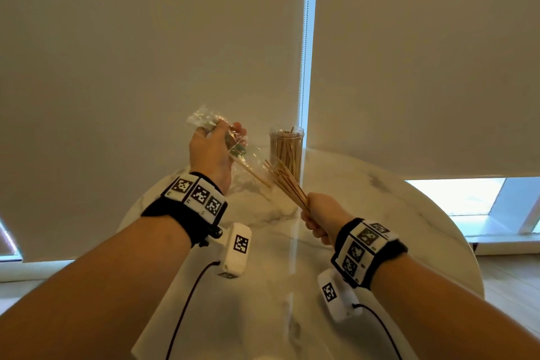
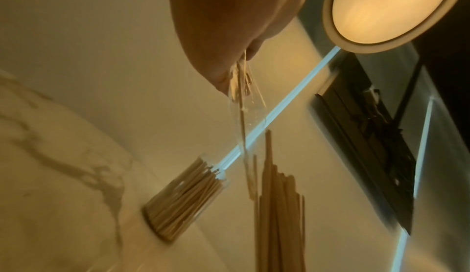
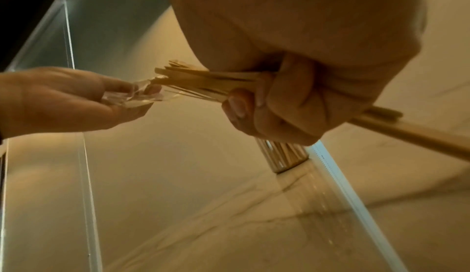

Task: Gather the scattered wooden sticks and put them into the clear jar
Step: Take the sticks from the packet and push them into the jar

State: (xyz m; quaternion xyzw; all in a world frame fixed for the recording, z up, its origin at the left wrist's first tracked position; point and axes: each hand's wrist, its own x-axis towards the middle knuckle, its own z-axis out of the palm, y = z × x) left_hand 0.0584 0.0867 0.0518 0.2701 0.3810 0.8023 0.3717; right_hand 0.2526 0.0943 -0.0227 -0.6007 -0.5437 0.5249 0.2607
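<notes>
A round marble counter (image 1: 365, 199) is seen in the lower half of the head view, backed by drawn cream roller blinds (image 1: 146, 52) with a bright gap between them near the centre. A clear jar (image 1: 286, 152) is stood upright on the counter just right of centre, at the foot of that gap, and is already packed with wooden sticks.

A crinkled clear plastic wrapper (image 1: 210, 123) is pinched in the left hand (image 1: 211, 152), raised left of the jar; a few sticks (image 1: 254, 174) are seen poking out of it down toward the lower right.

A fanned bundle of sticks (image 1: 287, 184) is clenched in the right hand (image 1: 323, 218), lower centre-right, its free ends pointed up and left toward the jar's lower part. In the right wrist view the bundle's ends are met by the wrapper. Both wrists are fitted with black bands carrying printed markers.
</notes>
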